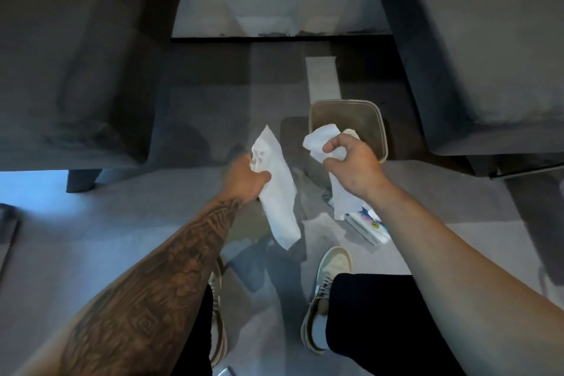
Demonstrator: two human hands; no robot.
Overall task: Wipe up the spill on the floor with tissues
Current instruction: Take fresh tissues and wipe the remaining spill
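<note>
My left hand [244, 175] clutches a hanging tissue [279, 195], my right hand [351, 162] a crumpled tissue [320, 139] over the bin [380, 125].

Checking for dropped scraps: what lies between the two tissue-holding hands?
Nothing bridges them in the head view. The left hand grips one tissue, the right hand another; below the gap lies floor and the bin.
</note>
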